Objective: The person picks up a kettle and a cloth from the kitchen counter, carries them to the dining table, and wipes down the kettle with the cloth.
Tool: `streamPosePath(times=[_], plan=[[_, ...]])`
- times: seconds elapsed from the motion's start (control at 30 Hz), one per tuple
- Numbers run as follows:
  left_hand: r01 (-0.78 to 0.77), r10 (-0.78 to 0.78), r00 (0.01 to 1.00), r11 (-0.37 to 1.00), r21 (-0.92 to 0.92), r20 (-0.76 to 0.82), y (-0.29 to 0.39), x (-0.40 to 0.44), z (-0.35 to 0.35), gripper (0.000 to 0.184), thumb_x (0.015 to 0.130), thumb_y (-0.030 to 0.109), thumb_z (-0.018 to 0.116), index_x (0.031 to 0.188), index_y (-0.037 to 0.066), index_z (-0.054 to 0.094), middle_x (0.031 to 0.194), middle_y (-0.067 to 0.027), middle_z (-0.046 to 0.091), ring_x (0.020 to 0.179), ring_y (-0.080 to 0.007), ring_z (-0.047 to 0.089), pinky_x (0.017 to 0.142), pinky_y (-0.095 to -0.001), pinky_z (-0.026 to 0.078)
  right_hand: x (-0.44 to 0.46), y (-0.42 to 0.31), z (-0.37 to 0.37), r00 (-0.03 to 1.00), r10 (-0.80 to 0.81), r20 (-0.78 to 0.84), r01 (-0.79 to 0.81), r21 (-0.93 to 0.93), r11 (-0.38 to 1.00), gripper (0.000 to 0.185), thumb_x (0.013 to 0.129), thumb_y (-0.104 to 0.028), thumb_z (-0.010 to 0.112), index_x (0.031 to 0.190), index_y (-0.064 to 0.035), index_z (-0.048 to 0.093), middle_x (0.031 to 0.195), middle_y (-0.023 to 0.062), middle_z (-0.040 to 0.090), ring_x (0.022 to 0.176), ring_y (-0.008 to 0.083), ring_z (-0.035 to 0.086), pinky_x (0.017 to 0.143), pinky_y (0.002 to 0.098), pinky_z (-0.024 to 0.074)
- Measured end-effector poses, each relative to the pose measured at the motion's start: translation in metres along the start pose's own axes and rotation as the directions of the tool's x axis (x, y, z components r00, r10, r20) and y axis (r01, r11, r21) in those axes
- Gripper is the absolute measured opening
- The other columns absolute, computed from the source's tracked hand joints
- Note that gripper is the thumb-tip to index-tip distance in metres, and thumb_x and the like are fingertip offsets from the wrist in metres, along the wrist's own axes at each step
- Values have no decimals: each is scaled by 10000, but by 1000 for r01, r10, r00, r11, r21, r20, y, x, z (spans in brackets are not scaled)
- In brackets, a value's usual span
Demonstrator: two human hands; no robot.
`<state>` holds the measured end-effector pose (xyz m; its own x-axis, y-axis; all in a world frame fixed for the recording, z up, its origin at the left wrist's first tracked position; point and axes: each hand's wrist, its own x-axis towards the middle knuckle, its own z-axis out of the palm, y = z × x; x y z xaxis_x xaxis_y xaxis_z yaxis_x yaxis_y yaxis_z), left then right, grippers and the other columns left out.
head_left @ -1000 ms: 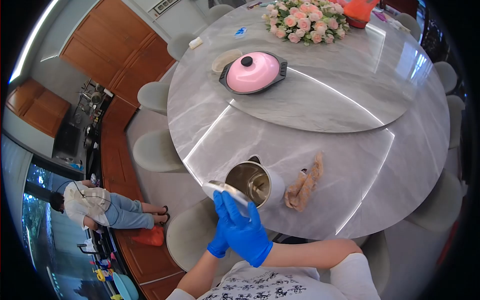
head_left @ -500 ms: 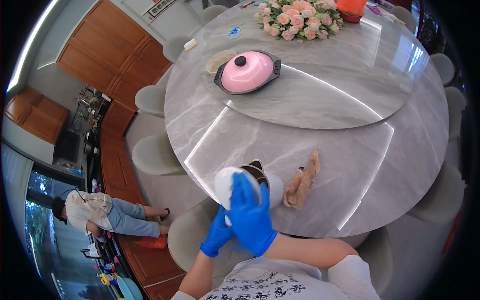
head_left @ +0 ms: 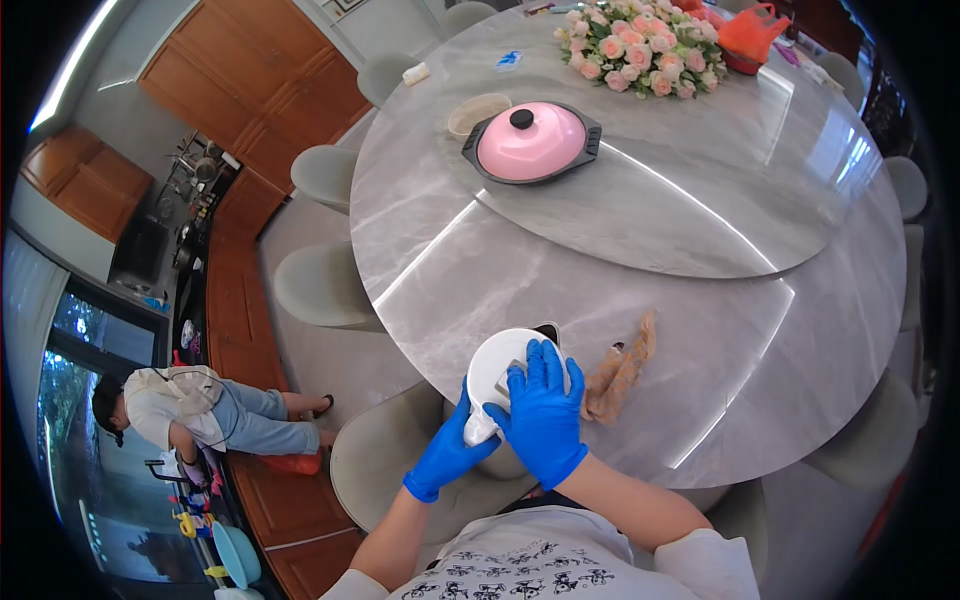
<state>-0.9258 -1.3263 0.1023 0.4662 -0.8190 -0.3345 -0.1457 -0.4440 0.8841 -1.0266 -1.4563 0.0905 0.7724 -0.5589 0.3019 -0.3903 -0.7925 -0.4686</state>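
Note:
My gloved left hand (head_left: pixel 455 445) is wrapped around the lower left of a white round vessel (head_left: pixel 492 350), beside a white knob or handle-like part at its bottom. The gloved right hand (head_left: pixel 545 410) grips the right side, with its fingers across the face and rim. By those fingers shows a small pale grey patch (head_left: pixel 507 380); I cannot tell if it is a cloth or part of the vessel. Behind the hand a dark-rimmed container (head_left: pixel 548 331) is mostly hidden. Right of it lies a crumpled tan patterned cloth or bag (head_left: pixel 622 375).
On the turntable (head_left: pixel 660 225) stand a pink-lidded pot (head_left: pixel 532 150) and a flower arrangement (head_left: pixel 645 45). A red bag (head_left: pixel 752 38) is at the far side. Grey chairs (head_left: pixel 318 287) ring the table. Another person (head_left: pixel 195 410) is at the kitchen counter on the left.
The white vessel has moved right and turned so its round face shows. My right hand has shifted right with its fingers spread over that face. The view has shifted slightly.

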Motion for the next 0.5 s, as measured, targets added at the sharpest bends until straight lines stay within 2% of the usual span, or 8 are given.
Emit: streamPosePath(times=[0.13,0.2,0.27,0.33,0.37,0.43,0.47,0.5], plan=[[4,-4,1000,1000,-4,-31,-5,-4,-6,931,778,129,702,1483,68,97,1295,-163,495,1159,-212,507,970,-327,399,3,5,-19,999,-23,-38,26,97,995,448,794,-333,654,1122,-37,577,1312,215,463,1269,339,374,1031,478,258],[-31,30,998,999,-17,-47,-11,-8,-12,938,769,125,714,1483,72,109,1283,-164,502,1147,-209,511,964,-333,406,-5,24,-29,973,189,-130,-80,578,812,358,791,-202,671,1096,-35,583,1239,177,529,1202,313,448,1020,410,305],[-58,56,996,998,-36,-67,-17,-14,-16,944,759,122,727,1482,76,121,1270,-165,508,1136,-206,515,957,-340,413,-16,53,-23,907,322,-271,-66,664,744,326,785,-98,658,1095,-33,582,1167,139,574,1099,294,515,970,379,359],[-63,55,997,983,-175,-47,-24,-16,-22,787,863,248,634,1477,85,169,1252,-156,522,1164,-199,488,995,-363,376,-27,86,-8,869,410,-278,-170,610,774,312,797,-83,639,1097,-21,577,1147,130,581,1041,282,537,921,380,394],[-68,58,997,980,-188,-56,-26,-18,-24,787,863,248,634,1477,85,169,1252,-156,522,1164,-199,488,995,-363,376,-39,103,1,876,396,-276,-163,602,781,312,797,-83,639,1097,-21,577,1147,130,581,1041,282,537,921,380,394],[28,-79,992,899,-437,-98,-31,-22,-30,752,920,556,424,1445,46,251,1352,-129,458,1243,-234,433,1044,-379,309,-67,134,22,853,518,-68,-380,600,704,304,813,-92,625,1104,-22,576,1125,117,586,982,250,552,856,356,433],[23,-80,991,895,-446,-109,-32,-23,-33,752,920,556,424,1445,46,251,1352,-129,458,1243,-234,433,1044,-379,309,-80,143,29,860,506,-64,-374,596,711,304,813,-92,625,1104,-22,576,1125,117,586,982,250,552,856,356,433],[66,-140,987,786,-615,-74,-32,-24,-38,731,927,594,291,1421,57,310,1349,-131,466,1261,-239,410,1069,-394,260,-93,149,35,832,553,41,-464,598,654,303,820,-96,619,1110,-23,576,1115,113,586,973,236,553,829,343,445]])
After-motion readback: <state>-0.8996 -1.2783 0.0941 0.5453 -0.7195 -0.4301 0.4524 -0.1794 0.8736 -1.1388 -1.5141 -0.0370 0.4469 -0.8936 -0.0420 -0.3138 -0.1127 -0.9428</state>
